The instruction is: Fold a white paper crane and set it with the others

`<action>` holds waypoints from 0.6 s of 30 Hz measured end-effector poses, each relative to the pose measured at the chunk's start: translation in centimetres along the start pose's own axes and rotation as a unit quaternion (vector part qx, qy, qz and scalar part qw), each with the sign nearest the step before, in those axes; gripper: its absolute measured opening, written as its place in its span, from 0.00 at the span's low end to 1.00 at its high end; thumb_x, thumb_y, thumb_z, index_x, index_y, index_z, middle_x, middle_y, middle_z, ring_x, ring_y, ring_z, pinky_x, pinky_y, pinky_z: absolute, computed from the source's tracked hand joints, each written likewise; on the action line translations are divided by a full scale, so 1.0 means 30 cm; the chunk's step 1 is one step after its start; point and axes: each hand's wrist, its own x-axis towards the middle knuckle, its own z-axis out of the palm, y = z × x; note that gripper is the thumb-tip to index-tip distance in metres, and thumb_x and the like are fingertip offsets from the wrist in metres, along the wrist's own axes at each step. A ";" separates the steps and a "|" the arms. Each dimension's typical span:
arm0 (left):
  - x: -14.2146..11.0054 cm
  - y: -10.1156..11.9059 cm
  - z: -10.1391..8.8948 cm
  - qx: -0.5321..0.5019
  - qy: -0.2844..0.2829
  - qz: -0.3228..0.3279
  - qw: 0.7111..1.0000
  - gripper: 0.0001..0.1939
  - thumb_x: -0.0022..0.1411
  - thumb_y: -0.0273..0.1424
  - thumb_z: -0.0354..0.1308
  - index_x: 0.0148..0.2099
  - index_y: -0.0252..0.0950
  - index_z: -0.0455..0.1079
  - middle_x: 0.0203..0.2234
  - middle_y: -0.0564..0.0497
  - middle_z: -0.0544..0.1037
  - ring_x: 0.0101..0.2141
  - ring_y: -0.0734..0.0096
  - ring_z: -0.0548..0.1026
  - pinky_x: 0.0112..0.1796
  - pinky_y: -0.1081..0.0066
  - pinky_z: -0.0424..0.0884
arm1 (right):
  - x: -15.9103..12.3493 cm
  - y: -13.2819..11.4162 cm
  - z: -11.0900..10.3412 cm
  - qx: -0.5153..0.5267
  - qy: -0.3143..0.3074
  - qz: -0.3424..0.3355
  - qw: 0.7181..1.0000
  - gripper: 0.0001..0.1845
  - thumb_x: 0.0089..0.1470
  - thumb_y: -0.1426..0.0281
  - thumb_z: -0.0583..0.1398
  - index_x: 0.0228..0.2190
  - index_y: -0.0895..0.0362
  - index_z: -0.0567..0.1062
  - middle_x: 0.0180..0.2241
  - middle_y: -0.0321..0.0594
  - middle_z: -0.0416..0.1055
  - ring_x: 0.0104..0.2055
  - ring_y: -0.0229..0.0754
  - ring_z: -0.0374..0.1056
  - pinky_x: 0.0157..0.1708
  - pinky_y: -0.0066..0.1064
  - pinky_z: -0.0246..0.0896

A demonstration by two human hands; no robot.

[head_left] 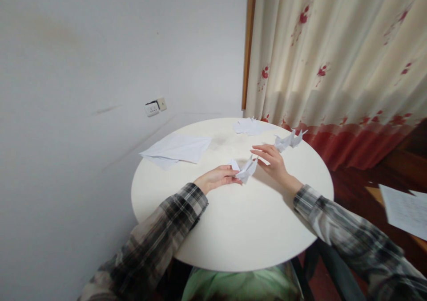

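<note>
A folded white paper crane (247,171) is pinched between the thumb and fingers of my left hand (218,178), just above the middle of the table. To its right is my right hand (271,160), fingers apart and stretched toward the crane's pointed tip. Whether a fingertip touches that tip I cannot tell. Nothing shows inside the right hand. Beyond it, near the table's right edge, stand more folded paper cranes (283,143), close together and partly overlapping.
White paper sheets (180,147) lie at the left of the round white table (233,229). Further paper pieces (250,126) are at its far edge. A wall with a socket (152,109) rises on the left, a patterned curtain (316,60) behind. Papers (403,209) sit lower right.
</note>
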 end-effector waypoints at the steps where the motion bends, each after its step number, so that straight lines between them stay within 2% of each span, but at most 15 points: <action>1: -0.001 0.000 0.000 -0.001 0.000 -0.009 1.000 0.10 0.45 0.26 0.65 0.32 0.28 0.71 0.29 0.46 0.76 0.30 0.69 0.76 0.41 0.67 0.71 | 0.001 -0.001 0.000 0.007 -0.013 -0.009 1.000 0.13 0.56 0.72 0.55 0.43 0.50 0.72 0.44 0.44 0.70 0.46 0.48 0.61 0.46 0.45 0.57; 4: -0.001 0.002 0.001 -0.010 -0.007 -0.020 1.000 0.13 0.43 0.26 0.67 0.33 0.29 0.71 0.30 0.46 0.76 0.30 0.70 0.75 0.39 0.69 0.71 | 0.001 -0.003 0.001 0.026 -0.050 -0.027 0.998 0.11 0.56 0.72 0.54 0.39 0.50 0.74 0.43 0.43 0.71 0.46 0.48 0.61 0.45 0.45 0.57; 6: -0.002 0.005 0.002 -0.010 -0.009 -0.011 1.000 0.14 0.41 0.26 0.67 0.33 0.29 0.70 0.30 0.45 0.76 0.30 0.70 0.75 0.39 0.69 0.71 | -0.003 -0.001 0.004 0.033 -0.070 -0.015 0.997 0.12 0.56 0.72 0.53 0.37 0.51 0.75 0.40 0.44 0.72 0.43 0.47 0.62 0.42 0.43 0.58; 9: -0.008 0.015 0.008 0.010 0.013 0.017 1.000 0.16 0.41 0.27 0.68 0.34 0.29 0.69 0.32 0.45 0.76 0.31 0.71 0.75 0.39 0.69 0.71 | -0.013 0.005 0.017 0.048 -0.090 0.050 0.994 0.13 0.54 0.73 0.52 0.34 0.55 0.76 0.30 0.45 0.73 0.35 0.46 0.63 0.36 0.38 0.58; 11: -0.015 0.024 0.013 0.035 0.038 0.045 0.998 0.16 0.42 0.28 0.68 0.35 0.30 0.69 0.33 0.46 0.76 0.31 0.73 0.75 0.39 0.71 0.70 | -0.020 0.007 0.029 0.086 -0.098 0.128 0.983 0.11 0.50 0.74 0.54 0.30 0.56 0.77 0.26 0.43 0.71 0.30 0.43 0.63 0.32 0.35 0.56; 13: -0.022 0.033 0.019 0.060 0.058 0.076 0.994 0.16 0.42 0.29 0.67 0.35 0.30 0.69 0.32 0.47 0.76 0.32 0.74 0.74 0.38 0.72 0.69 | -0.024 0.006 0.042 0.166 -0.109 0.227 0.953 0.10 0.47 0.74 0.55 0.24 0.57 0.76 0.22 0.39 0.69 0.25 0.40 0.61 0.29 0.31 0.54; 15: -0.024 0.037 0.023 0.073 0.070 0.103 0.989 0.17 0.42 0.31 0.67 0.35 0.30 0.68 0.32 0.48 0.75 0.32 0.75 0.73 0.38 0.73 0.69 | -0.022 0.001 0.052 0.270 -0.107 0.316 0.903 0.09 0.46 0.72 0.55 0.20 0.57 0.74 0.19 0.35 0.67 0.23 0.37 0.59 0.26 0.29 0.52; 18: -0.018 0.036 0.022 0.064 0.077 0.131 0.986 0.19 0.39 0.33 0.68 0.34 0.30 0.68 0.31 0.50 0.74 0.32 0.75 0.73 0.37 0.74 0.68 | -0.016 -0.011 0.058 0.389 -0.075 0.391 0.831 0.06 0.42 0.69 0.59 0.18 0.58 0.72 0.18 0.34 0.65 0.23 0.36 0.58 0.25 0.26 0.51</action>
